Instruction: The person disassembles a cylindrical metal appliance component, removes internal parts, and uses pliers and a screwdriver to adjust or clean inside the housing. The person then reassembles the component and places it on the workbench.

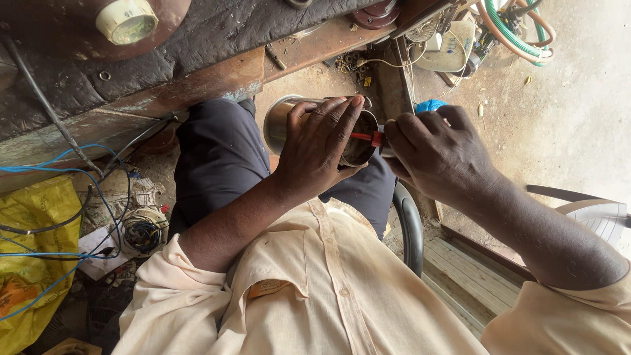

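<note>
My left hand (pixel 319 148) wraps over the open end of a metal cylinder (pixel 281 121) that lies on its side over my lap. My right hand (pixel 434 154) grips a tool with a blue handle (pixel 430 105), most of it hidden in the fist. The tool's thin red shaft (pixel 363 137) pokes into the cylinder's dark mouth (pixel 360 146), passing under my left fingers. Both hands sit close together, almost touching at the cylinder's rim.
A worn wooden workbench (pixel 197 79) runs across the top, with a round white-capped part (pixel 127 21). Green and orange hoses (pixel 519 33) coil at top right. Blue wires (pixel 72 197) and a yellow bag (pixel 33 223) lie at left. A black chair arm (pixel 411 227) curves by my thigh.
</note>
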